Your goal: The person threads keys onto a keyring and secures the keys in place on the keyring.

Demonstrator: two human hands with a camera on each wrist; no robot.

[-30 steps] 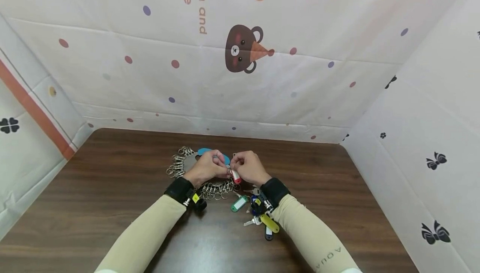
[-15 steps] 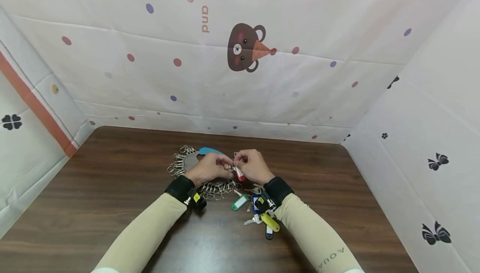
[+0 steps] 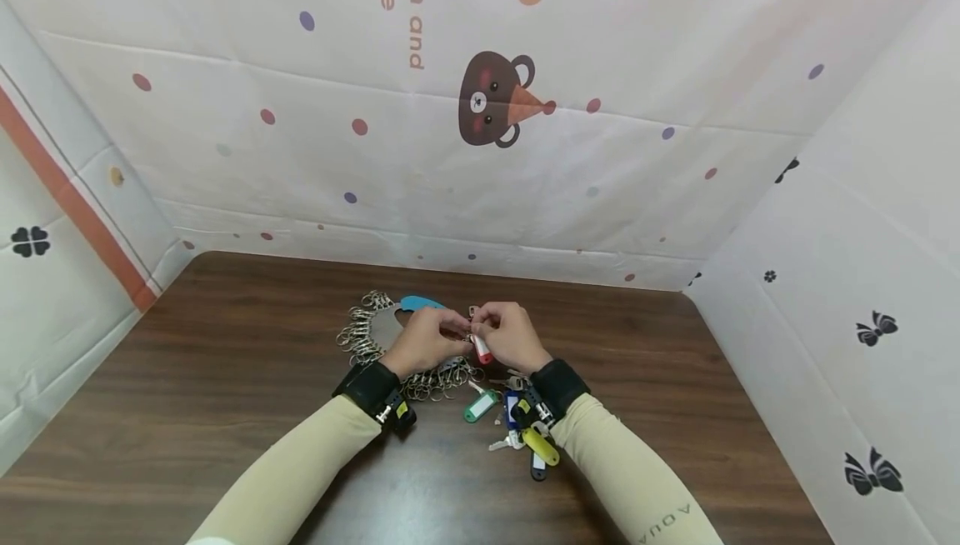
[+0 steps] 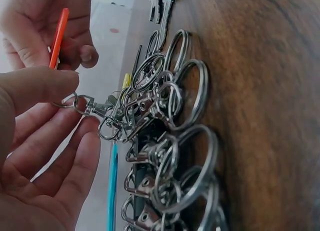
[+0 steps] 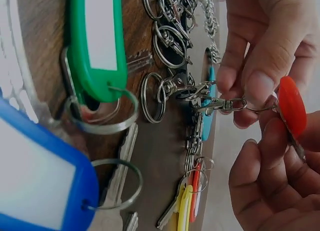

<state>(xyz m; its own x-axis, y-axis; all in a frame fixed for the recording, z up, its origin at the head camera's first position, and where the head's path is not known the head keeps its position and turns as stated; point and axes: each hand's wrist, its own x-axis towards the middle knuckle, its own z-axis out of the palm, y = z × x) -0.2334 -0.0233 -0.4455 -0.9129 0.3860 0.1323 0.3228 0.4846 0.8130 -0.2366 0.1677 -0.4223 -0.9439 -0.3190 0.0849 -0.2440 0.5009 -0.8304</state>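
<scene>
My left hand (image 3: 427,341) pinches a small split ring (image 4: 65,103) between thumb and fingers. The ring joins a swivel clasp (image 5: 225,105) hooked at the edge of a grey key-holder plate (image 3: 385,328). My right hand (image 3: 513,337) holds a red key tag (image 5: 292,106) and its key (image 5: 296,147) close against the left fingertips. Many more clasps with split rings (image 4: 187,176) line the plate's edge. A blue part (image 3: 420,302) runs along its far side, partly covered by my left hand.
Loose keys with tags lie on the brown table (image 3: 225,395) nearer me: a green tag (image 3: 481,406), a blue tag (image 3: 512,407), a yellow tag (image 3: 540,447) and a dark tag (image 3: 537,467). My right wrist overlaps that pile. A printed white sheet (image 3: 600,195) rises behind the table.
My left hand has shifted slightly right and covers more of the blue part. The red key tag stays between both hands. The head view has drifted a little.
</scene>
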